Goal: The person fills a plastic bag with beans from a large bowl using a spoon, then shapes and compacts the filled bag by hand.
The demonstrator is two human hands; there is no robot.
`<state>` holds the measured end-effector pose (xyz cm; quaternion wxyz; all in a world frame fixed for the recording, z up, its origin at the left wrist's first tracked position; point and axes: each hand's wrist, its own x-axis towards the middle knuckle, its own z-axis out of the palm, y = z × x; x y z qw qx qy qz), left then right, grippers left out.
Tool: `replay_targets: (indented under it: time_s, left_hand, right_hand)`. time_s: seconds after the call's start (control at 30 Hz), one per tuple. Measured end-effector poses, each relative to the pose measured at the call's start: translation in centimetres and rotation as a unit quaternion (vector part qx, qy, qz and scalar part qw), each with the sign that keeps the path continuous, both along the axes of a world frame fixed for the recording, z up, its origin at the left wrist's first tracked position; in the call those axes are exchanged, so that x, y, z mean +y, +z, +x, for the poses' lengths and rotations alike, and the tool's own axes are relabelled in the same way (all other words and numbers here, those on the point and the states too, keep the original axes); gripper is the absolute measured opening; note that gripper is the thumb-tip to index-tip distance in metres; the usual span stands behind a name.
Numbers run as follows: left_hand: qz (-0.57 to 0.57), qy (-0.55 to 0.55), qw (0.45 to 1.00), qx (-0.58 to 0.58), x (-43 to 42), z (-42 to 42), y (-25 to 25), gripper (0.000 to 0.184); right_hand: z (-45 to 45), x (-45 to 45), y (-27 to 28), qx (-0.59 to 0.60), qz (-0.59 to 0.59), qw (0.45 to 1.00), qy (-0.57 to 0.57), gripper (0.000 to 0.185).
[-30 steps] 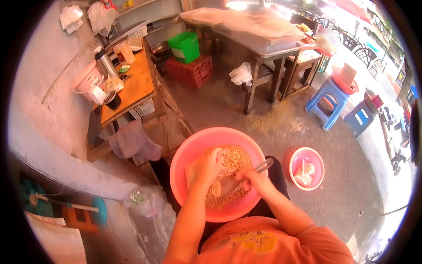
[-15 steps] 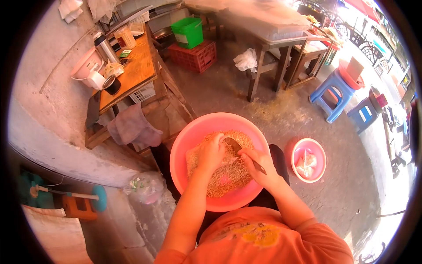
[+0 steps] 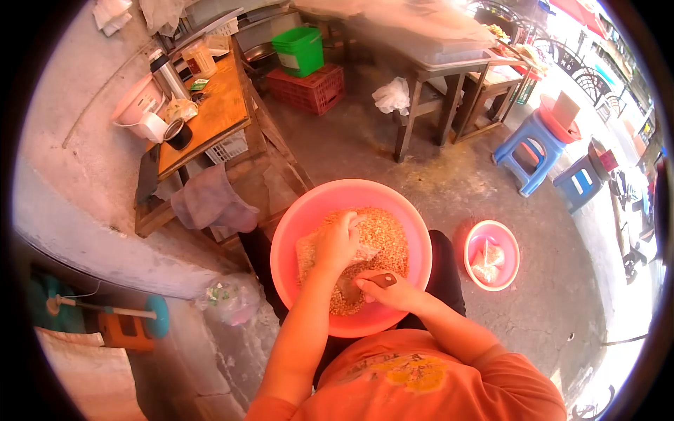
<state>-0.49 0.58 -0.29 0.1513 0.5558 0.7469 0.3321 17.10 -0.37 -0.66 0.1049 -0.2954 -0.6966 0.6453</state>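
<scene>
A large pink basin [image 3: 282,263] rests on my lap with a layer of small golden grains or kernels [image 3: 390,235] in it. My left hand [image 3: 338,242] is over the basin's left half, its fingers closed on a clear plastic bag [image 3: 306,251] that holds some of the same grains. In my right hand [image 3: 393,292] is a spoon [image 3: 383,280], gripped by its brown handle. Its bowl points left and down into the grains near the basin's front side, partly buried or hidden.
On the floor at right stands a small pink basin [image 3: 514,261] with filled bags [image 3: 488,264]. A wooden table [image 3: 217,105] with a thermos and cup is at left. Beyond are a green bin [image 3: 298,52] on a red crate [image 3: 309,88] and a blue stool [image 3: 531,151].
My right hand has moved the spoon from beside the bag's opening down and left into the grains near me. My left hand stays at the bag.
</scene>
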Motion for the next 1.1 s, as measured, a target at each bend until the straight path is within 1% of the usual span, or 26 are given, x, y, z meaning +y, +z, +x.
replay_targets:
  time_s: [0.1,0.17,0.2,0.3,0.37,0.4,0.47,0.5,0.53,0.63,0.67,0.77,0.8,0.87,0.9,0.97,1.0,1.07,1.1]
  left_hand:
    - [-0.018,0.0,1.0,0.004,-0.1,0.1,0.3,0.031]
    - [-0.009,-0.002,1.0,-0.003,0.0,0.0,0.4,0.031]
    - [0.003,0.007,1.0,-0.03,0.1,0.0,0.4,0.032]
    - [0.042,0.031,0.992,-0.112,0.0,-0.2,-0.3,0.032]
    - [0.076,0.031,0.983,-0.166,0.0,-0.6,-0.6,0.032]
    - [0.076,0.031,0.981,-0.177,0.0,-0.7,-0.6,0.032]
    - [0.075,0.03,0.977,-0.198,-0.3,-0.8,-0.7,0.031]
    - [0.095,0.03,0.971,-0.216,-0.4,-0.7,-0.8,0.031]
    - [0.114,0.031,0.965,-0.233,-0.5,-0.7,-1.1,0.031]
    - [0.148,0.022,0.953,-0.262,-0.8,-0.7,-1.6,0.03]
    - [0.155,0.019,0.951,-0.268,-1.0,-0.7,-1.8,0.03]
    - [0.043,0.018,0.974,-0.22,-0.5,-0.4,0.6,0.029]
    - [0.026,0.008,0.987,-0.16,-0.3,-0.3,0.5,0.028]
    - [-0.005,-0.013,0.999,-0.04,0.3,-0.2,0.1,0.027]
    - [0.004,-0.016,0.999,-0.042,0.5,-0.3,-0.2,0.027]
    - [0.023,-0.018,0.998,-0.048,0.4,-0.1,-1.0,0.027]
    - [0.012,-0.009,0.999,-0.04,0.4,0.2,-0.7,0.027]
    - [-0.011,0.011,1.0,-0.021,0.4,0.5,0.2,0.028]
    - [-0.002,0.018,1.0,-0.015,0.4,0.3,0.1,0.028]
  right_hand:
    - [-0.3,0.5,0.7,-0.004,-0.024,1.0,-0.009,0.03]
    - [0.4,1.3,0.5,0.038,-0.089,0.993,-0.066,0.03]
    - [0.9,1.8,0.4,0.058,-0.122,0.986,-0.093,0.03]
    - [2.6,3.1,2.8,0.09,-0.083,0.972,-0.201,0.032]
    - [3.5,3.8,4.1,0.157,-0.055,0.956,-0.242,0.033]
    - [3.9,4.2,4.9,0.18,-0.024,0.953,-0.242,0.03]
    - [3.8,4.5,5.4,0.192,0.014,0.939,-0.286,0.029]
    - [3.6,4.4,5.6,0.198,0.032,0.93,-0.307,0.029]
    - [3.5,4.1,6.0,0.184,0.065,0.936,-0.294,0.024]
    - [2.4,2.7,5.4,0.131,0.187,0.949,-0.218,0.018]
    - [2.3,2.6,5.5,0.091,0.221,0.95,-0.203,0.01]
    - [1.7,3.1,5.0,0.036,0.41,0.895,-0.17,0.008]
    - [1.5,3.3,4.9,0.017,0.415,0.894,-0.167,0.006]
    - [1.3,3.4,4.4,0.019,0.394,0.899,-0.191,0.007]
    - [1.4,3.6,4.4,0.017,0.385,0.901,-0.201,0.008]
    - [1.5,3.5,4.3,0.038,0.401,0.886,-0.231,0.008]
    - [1.5,3.4,4.2,0.049,0.409,0.878,-0.246,0.009]
    - [2.4,3.3,4.4,0.073,0.38,0.881,-0.274,0.012]
    - [2.8,3.2,4.8,0.083,0.365,0.882,-0.288,0.013]
